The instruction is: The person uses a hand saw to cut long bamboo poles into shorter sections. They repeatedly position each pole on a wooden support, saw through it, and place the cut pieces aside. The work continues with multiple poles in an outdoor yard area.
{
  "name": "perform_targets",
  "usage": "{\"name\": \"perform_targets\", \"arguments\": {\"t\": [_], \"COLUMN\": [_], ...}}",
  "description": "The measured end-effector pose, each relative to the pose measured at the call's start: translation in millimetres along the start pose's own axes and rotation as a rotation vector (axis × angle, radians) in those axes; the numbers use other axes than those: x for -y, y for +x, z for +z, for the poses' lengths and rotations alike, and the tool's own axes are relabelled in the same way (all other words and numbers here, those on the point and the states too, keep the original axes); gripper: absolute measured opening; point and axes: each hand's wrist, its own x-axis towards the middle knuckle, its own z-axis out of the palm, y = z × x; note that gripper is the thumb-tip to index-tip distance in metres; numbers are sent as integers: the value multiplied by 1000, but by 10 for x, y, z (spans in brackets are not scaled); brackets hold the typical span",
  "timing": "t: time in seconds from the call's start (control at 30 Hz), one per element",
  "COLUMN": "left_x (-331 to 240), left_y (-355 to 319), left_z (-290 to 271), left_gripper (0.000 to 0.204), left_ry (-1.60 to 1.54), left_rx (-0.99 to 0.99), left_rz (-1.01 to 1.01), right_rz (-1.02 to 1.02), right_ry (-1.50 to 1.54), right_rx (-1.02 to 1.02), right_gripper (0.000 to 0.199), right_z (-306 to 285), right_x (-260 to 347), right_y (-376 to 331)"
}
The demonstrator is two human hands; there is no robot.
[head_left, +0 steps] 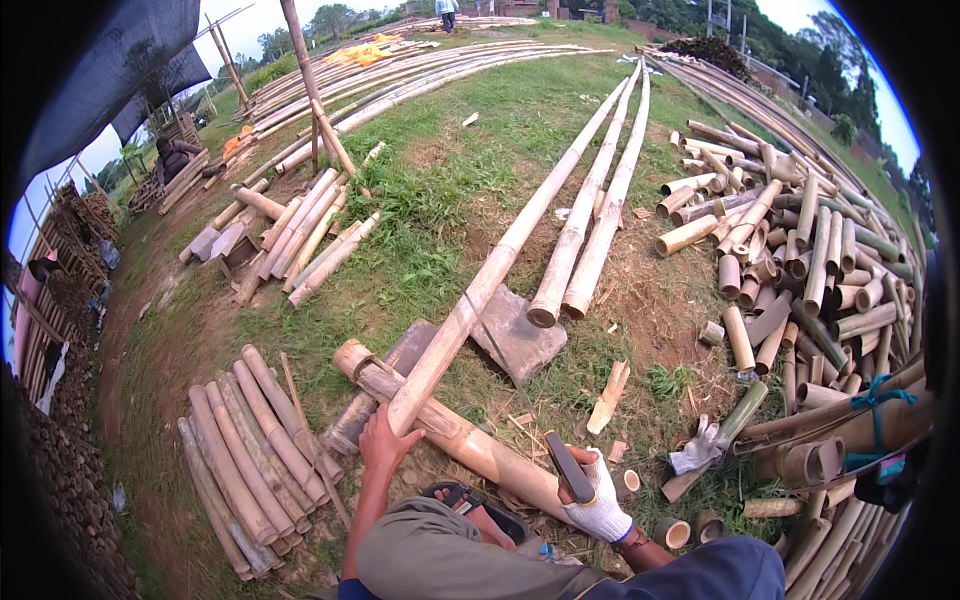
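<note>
In the head view, the left hand (383, 442), bare, is closed around the near end of a long bamboo pole (443, 352), thumb over its edge; the fingers beneath are partly hidden. The pole's long axis runs from that hand away and to the right, far across the grass (430, 205). Its near end lies across a thick bamboo length (470, 445), which slants the other way, down toward the right hand (600, 505). That hand, in a white knitted glove, is clamped on the dark handle of a saw-like tool (570, 470); its thin blade points away and to the left, so its far part crosses over the pole in the view at a steep slant. Whether blade and pole touch cannot be told. From the right hand the pole lies to the left and ahead, apart from the glove; the left hand is the nearer one, being on the pole itself. A flat slab (525, 335) sits just right of the pole, near two more poles (618, 190) that run roughly alongside it. Cut lengths lie in a neat stack (245, 455) left of the left hand, and a loose heap (815, 255) spreads on the far right, with an unworn white glove (697, 447) before it.
</note>
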Motion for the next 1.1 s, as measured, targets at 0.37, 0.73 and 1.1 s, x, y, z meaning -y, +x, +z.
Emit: {"name": "perform_targets", "arguments": {"t": [0.37,0.73,1.1], "left_x": [311,1064,2939], "left_y": [226,-530,-1914], "left_z": [-7,-855,-1808], "left_gripper": [85,93,107], "left_ry": [51,-47,45], "left_rx": [190,559,853], "left_rz": [57,-106,-135], "right_rz": [254,-8,-37], "right_ry": [-636,-789,-831], "right_rx": [208,423,410], "right_gripper": [106,109,103], "right_z": [286,491,574], "right_x": [-657,-982,-890], "right_y": [-217,-238,-213]}}
